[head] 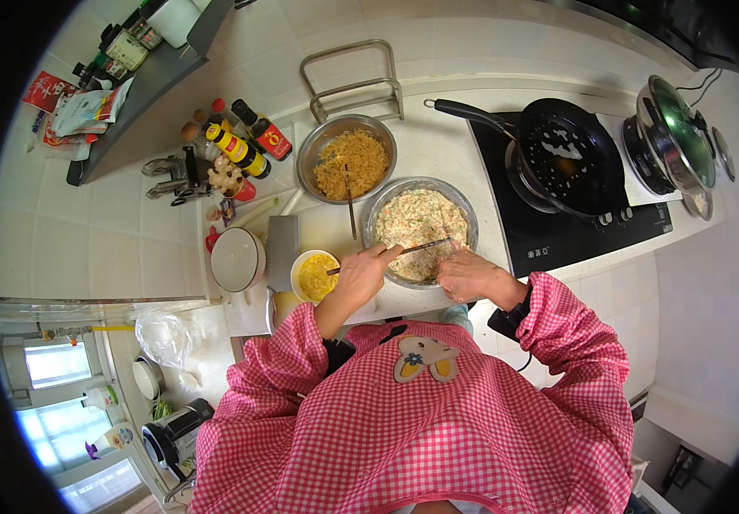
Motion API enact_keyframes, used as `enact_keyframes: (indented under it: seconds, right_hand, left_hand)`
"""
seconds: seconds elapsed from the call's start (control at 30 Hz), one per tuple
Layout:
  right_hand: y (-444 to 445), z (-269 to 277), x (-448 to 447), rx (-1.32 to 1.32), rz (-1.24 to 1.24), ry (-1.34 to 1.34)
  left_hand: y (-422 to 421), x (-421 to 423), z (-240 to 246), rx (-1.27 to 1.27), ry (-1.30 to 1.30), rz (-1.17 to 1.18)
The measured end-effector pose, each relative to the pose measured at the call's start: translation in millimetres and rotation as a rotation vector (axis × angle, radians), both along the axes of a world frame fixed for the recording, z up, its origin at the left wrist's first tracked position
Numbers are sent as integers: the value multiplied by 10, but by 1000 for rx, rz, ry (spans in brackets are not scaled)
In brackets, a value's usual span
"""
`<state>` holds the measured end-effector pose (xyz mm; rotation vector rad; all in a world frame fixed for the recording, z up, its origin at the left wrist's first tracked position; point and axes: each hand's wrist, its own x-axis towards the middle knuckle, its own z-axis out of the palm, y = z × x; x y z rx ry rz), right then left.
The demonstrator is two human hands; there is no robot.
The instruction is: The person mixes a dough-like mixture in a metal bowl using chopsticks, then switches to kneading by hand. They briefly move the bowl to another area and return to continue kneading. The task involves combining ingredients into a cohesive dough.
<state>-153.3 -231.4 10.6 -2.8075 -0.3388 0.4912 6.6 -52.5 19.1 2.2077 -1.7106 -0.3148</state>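
Note:
My left hand [364, 271] holds a dark chopstick [426, 246] that reaches right, over a steel bowl [472, 221] of pale, chopped mixture with green and orange bits [417, 218]. At that bowl's near right rim is my right hand [465, 273], its fingers bent near the chopstick's tip; whether they grip anything cannot be told. A white bowl of beaten egg [318, 276] stands just left of my left hand. Farther back, a second steel bowl [305, 157] holds a golden-brown shredded food [353, 164], with another chopstick [350, 212] leaning out over its near rim.
At right, a black frying pan [568, 186] with some liquid and white bits sits on the gas hob [536, 241], beside a lidded steel pot [678, 141]. At left are an empty white bowl [237, 259], a cleaver blade [283, 247], sauce bottles [237, 150] and ginger [225, 177].

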Motion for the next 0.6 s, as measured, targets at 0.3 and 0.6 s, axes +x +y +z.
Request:
enact_keyframes:
  seconds: [0.3, 0.6]
  right_hand:
    - [14, 34, -56, -229, 123, 71]
    - [34, -264, 32, -514, 251, 252]
  left_hand:
    - [-19, 97, 63, 96, -177, 86]
    - [-88, -195, 547, 38, -148, -16]
